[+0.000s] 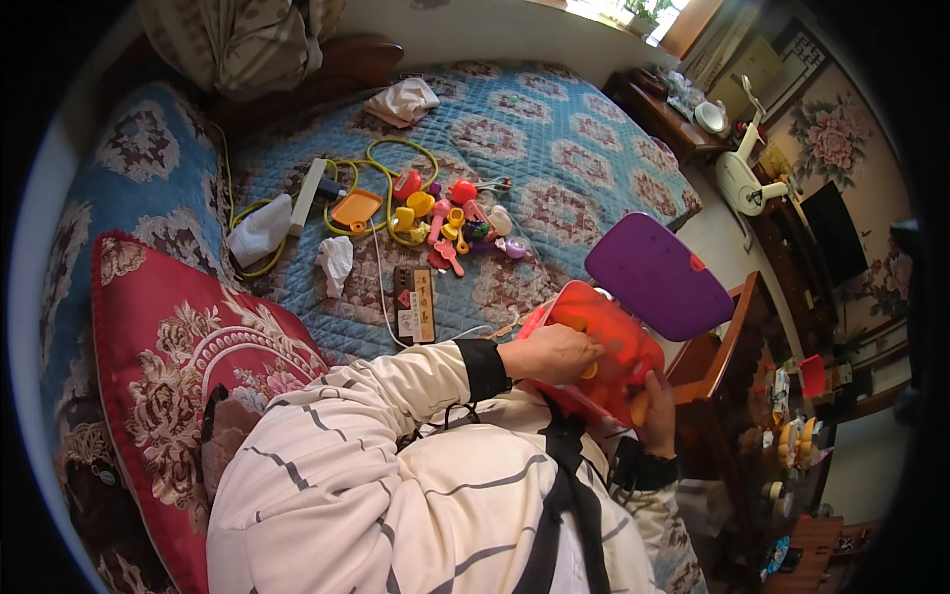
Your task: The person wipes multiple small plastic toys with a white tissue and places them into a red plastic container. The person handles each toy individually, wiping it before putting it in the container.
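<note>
A red translucent plastic box [631,338] with an open purple lid [657,275] is tilted over my lap. My right hand [659,416] grips its near right side. From the left, my left hand [560,354] reaches into the box, its fingertips among red and yellow pieces; whether they hold one is hidden. On the quilted bedspread [564,200] lies a pile of small plastic toys, including a pink toy [439,220], a red round piece [464,191], a yellow cup-like piece [420,203] and a purple round piece [515,247].
Left of the toys are an orange tray [357,210], a white power strip [307,197] with a yellow cable, and crumpled tissue [336,266]. A phone [414,304] lies nearer me. A red cushion [193,371] is at left, wooden furniture [724,356] at right.
</note>
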